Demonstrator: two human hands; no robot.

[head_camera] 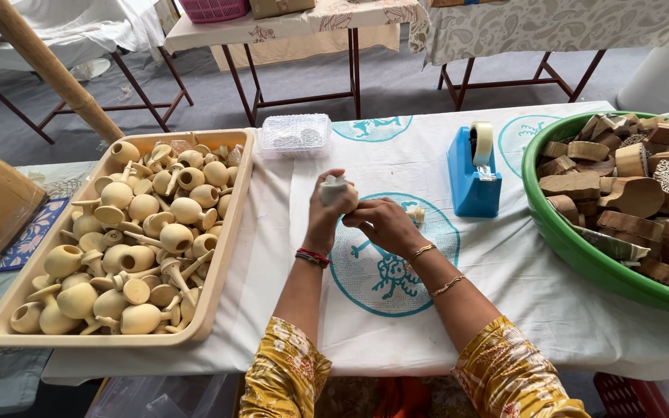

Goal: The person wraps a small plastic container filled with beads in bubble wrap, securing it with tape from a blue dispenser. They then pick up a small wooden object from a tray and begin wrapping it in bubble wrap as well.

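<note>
- Left hand (333, 203): raised over the middle of the table (505, 271), fingers clamped around a small pale wrapped piece (333, 188), held upright.
- Right hand (383, 223): touching the left, fingertips pressed to the lower side of the same piece; whether they pinch wrapping or tape cannot be told.
- Step in hand, as judged: wrapping or sealing one small wooden item, mid-way, both hands together on it.
- Next move, as judged: calls for a steady grip by the left while the right smooths or fastens the cover; a strip from the blue tape dispenser (474, 174), just beside on the right, is within reach.
- Beige tray (226, 255): at the table's left edge, heaped with unwrapped turned wooden pieces (145, 232).
- Green basin (574, 248): at the right edge, filled with carved wooden blocks (629, 186).
- Clear plastic box (296, 135): near the far edge, beside the tray.
</note>
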